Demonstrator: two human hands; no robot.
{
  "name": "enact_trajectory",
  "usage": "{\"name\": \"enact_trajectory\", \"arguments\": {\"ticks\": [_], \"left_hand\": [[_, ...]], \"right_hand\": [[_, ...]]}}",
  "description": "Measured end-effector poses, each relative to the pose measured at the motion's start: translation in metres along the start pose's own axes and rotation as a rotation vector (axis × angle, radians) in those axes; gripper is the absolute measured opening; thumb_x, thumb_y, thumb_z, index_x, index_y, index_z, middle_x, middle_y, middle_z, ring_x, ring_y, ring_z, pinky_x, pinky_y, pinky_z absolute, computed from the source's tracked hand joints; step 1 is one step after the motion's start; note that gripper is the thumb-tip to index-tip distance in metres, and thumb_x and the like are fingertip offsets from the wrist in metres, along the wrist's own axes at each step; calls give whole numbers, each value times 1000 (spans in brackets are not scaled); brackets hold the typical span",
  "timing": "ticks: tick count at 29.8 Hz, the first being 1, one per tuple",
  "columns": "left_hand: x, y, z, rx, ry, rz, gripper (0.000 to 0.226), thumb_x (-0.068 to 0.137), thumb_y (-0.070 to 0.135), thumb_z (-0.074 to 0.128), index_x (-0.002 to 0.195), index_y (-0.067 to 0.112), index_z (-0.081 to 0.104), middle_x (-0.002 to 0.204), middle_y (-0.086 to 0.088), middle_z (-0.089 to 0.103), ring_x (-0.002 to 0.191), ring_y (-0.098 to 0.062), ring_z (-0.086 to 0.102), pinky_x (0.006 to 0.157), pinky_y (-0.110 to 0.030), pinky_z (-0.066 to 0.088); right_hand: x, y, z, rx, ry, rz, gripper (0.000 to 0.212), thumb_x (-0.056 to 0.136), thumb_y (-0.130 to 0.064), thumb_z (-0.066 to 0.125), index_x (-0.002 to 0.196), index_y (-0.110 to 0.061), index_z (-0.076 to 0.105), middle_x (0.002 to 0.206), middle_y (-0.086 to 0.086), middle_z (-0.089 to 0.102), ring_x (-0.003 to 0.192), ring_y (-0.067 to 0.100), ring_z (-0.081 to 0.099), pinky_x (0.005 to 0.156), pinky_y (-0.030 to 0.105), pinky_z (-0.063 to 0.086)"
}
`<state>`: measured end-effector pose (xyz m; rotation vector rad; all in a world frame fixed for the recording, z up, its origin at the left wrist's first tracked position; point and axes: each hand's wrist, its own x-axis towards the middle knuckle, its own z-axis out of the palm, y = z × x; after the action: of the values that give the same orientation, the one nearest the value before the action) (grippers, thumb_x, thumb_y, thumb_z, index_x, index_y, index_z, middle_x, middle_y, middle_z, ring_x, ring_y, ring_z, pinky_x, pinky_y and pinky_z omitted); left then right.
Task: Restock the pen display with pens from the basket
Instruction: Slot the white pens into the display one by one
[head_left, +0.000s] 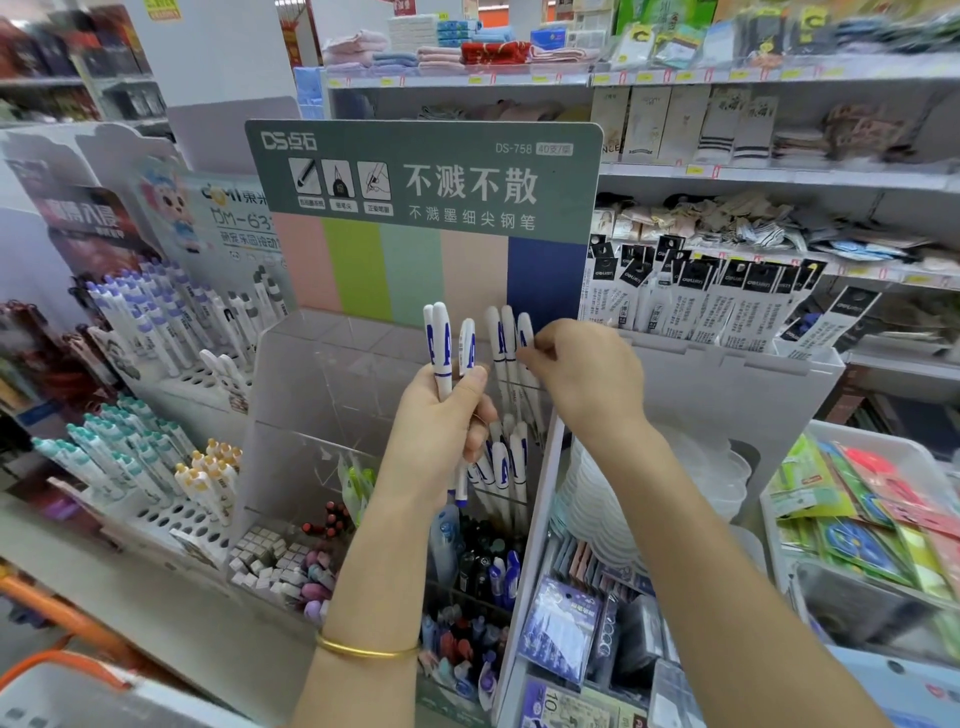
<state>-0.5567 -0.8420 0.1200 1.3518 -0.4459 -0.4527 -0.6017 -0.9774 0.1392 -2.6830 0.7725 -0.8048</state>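
Observation:
The pen display (332, 374) is a clear tiered acrylic rack under a green header card, straight ahead. My left hand (441, 421) grips a bunch of three white pens with blue markings (442, 343), held upright in front of the rack. My right hand (582, 374) pinches one white-and-blue pen (525, 338) standing with two others in the rack's top right slot. More of the same pens (501, 467) fill the slot one tier below. An orange basket handle (57, 670) shows at the bottom left corner; its contents are hidden.
White pen stands with purple, teal and yellow-capped pens (135, 457) sit to the left. Erasers and mixed pens fill the rack's lower tiers (291, 566). Hanging refill packs (727, 306) and shelves of goods are to the right, with a white bin of packets (883, 509) at lower right.

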Motion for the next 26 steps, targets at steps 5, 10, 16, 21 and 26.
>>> {"name": "enact_trajectory", "arguments": {"ticks": [5, 10, 16, 21, 26], "left_hand": [[1, -1, 0, 1, 1, -9, 20, 102, 17, 48, 114, 3, 54, 60, 0, 58, 44, -9, 43, 43, -21, 37], [-1, 0, 0, -2, -12, 6, 19, 102, 17, 48, 113, 4, 56, 63, -1, 60, 47, -9, 48, 46, -21, 42], [-3, 1, 6, 13, -119, 47, 16, 101, 15, 48, 103, 11, 64, 64, -1, 62, 49, -10, 49, 47, -23, 40], [-4, 2, 9, 12, -162, 36, 20, 99, 24, 51, 101, 8, 63, 70, -3, 68, 53, -13, 56, 49, -23, 46], [-4, 2, 5, -33, -114, -32, 24, 102, 22, 45, 114, 5, 57, 77, -4, 73, 68, -21, 70, 54, -30, 58]], "right_hand": [[1, -6, 4, 23, 17, 96, 18, 92, -12, 49, 101, -15, 64, 97, 4, 67, 89, 28, 58, 61, 30, 37], [-7, -4, 3, 140, 93, 102, 15, 93, -12, 49, 103, -13, 60, 94, 4, 67, 87, 26, 57, 63, 33, 39], [-17, -12, -14, 649, 49, 17, 21, 93, -29, 58, 87, -14, 71, 76, -3, 70, 75, 12, 64, 70, 34, 51], [-15, -11, -20, 831, -99, 30, 9, 89, -18, 64, 85, -11, 69, 75, -3, 67, 67, 0, 61, 64, 20, 51], [-2, -7, -25, 1092, 388, 181, 10, 97, -17, 54, 87, -18, 55, 81, 2, 62, 65, 9, 57, 54, 15, 44]]}}
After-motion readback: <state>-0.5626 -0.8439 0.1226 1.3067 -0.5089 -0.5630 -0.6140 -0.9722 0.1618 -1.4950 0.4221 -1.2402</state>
